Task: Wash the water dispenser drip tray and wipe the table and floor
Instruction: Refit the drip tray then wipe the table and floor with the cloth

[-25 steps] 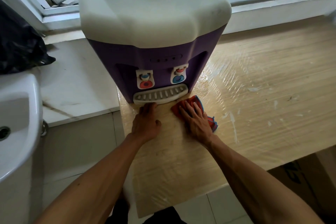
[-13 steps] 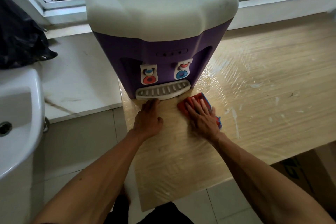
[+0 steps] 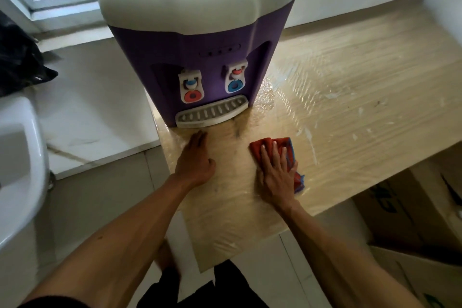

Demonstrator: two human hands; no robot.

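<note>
right hand (image 3: 276, 172) | slid red cloth (image 3: 267, 144) back | now apart from drip tray (image 3: 212, 112)

The table (image 3: 350, 107), wood-grained under creased clear film, carried the water dispenser (image 3: 200, 32) at its left edge, with the drip tray (image 3: 211, 112) facing the front edge. A red cloth (image 3: 262, 144) lay nearer the front edge beneath the flat right hand (image 3: 275, 175). The left hand (image 3: 195, 160) rested flat just before the tray. White flecks marked the film rightward.

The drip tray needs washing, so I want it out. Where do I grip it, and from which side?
Probably best to grip the drip tray by its curved front lip, coming from the front. Only that edge juts out of the dispenser; the rest is tucked in. The left hand lies nearest, flat on the table.
</note>
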